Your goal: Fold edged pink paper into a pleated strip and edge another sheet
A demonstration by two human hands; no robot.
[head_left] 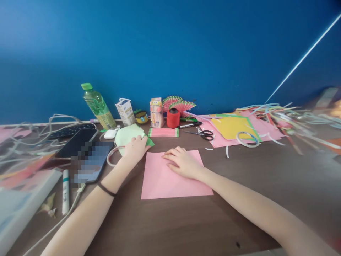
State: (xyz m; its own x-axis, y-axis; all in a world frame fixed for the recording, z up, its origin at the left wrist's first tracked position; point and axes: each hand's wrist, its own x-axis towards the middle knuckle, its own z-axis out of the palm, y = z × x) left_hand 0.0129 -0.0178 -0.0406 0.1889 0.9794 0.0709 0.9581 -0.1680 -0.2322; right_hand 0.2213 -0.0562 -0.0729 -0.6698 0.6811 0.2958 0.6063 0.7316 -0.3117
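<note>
While loosely spread, left hand (135, 148) touches green paper (124, 134), right (184, 163) pink (162, 183).

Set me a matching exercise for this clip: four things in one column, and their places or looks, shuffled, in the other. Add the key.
Things
1. Left hand
2. Scissors
3. Bottle
4. Right hand

Places or looks
A. Resting on the pink sheet nearest the person
B. On the pale green paper
C. Black-handled, lying on the table
D. Green-capped, standing near the blue wall

Pairs: 1-B, 2-C, 3-D, 4-A
</note>
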